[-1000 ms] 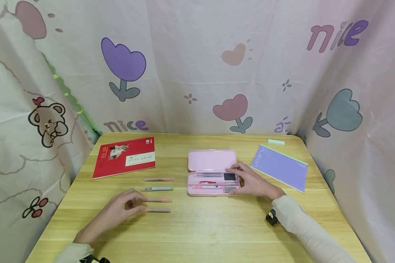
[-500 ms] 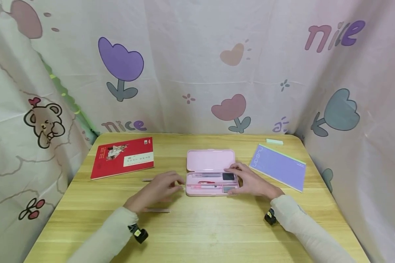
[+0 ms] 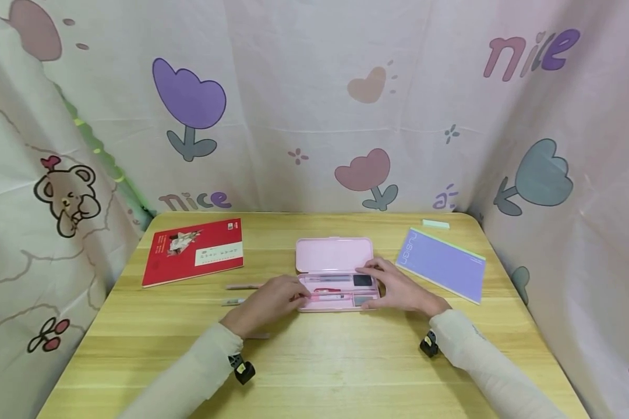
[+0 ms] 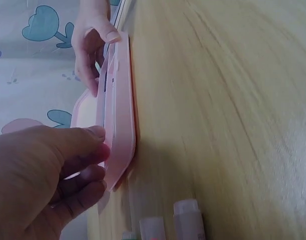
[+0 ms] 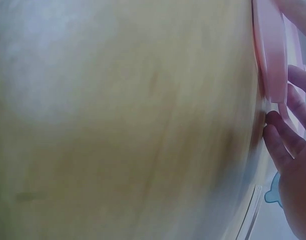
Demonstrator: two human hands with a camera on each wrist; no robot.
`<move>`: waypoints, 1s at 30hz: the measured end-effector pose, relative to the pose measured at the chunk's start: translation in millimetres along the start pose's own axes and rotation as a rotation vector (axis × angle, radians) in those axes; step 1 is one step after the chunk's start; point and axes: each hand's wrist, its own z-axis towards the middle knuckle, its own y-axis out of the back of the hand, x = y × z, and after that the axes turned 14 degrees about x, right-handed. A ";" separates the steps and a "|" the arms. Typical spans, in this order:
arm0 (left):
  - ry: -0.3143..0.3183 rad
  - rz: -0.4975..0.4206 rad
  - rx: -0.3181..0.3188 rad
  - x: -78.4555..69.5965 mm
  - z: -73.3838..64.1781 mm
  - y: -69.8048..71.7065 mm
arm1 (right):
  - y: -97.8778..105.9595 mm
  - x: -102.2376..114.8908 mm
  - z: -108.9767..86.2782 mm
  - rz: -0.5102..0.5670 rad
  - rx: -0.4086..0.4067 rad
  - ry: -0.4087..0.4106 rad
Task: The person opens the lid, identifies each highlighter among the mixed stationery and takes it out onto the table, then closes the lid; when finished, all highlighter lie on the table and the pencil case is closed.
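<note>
A pink pencil case (image 3: 335,256) lies on the table with its lid back. It holds a pink pen (image 3: 331,297), a red-clipped pen (image 3: 327,290), a clear pen, a black block (image 3: 363,280) and a grey block (image 3: 363,301). Reaching in over the case's left end, my left hand (image 3: 275,298) pinches the pink pen's end; the left wrist view shows its reddish tip between thumb and fingers. My right hand (image 3: 400,289) grips the case's right end, thumb on the front edge and fingers near the hinge.
Left of the case lie several pens, among them a pinkish pen (image 3: 241,286), a whitish-green pen (image 3: 233,302) and another pinkish pen (image 3: 259,336), partly behind my left arm. A red book (image 3: 194,253) is at back left; a purple notebook (image 3: 442,265) and pale green bar (image 3: 435,223) are right.
My left hand has moved right from the loose pens on the table to the left end of the case and now pinches the pink pen. The right hand has stayed on the case.
</note>
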 end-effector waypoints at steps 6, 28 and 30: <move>-0.004 0.044 -0.020 -3.1 1.9 -5.5 | -0.5 0.0 -0.9 -0.003 -0.006 0.007; 0.056 -0.041 -0.097 5.9 -9.4 1.8 | 1.9 3.2 -0.1 -0.011 -0.004 0.015; 0.052 -0.080 -0.131 11.9 -15.7 5.3 | 1.1 2.8 -0.2 -0.007 0.001 0.014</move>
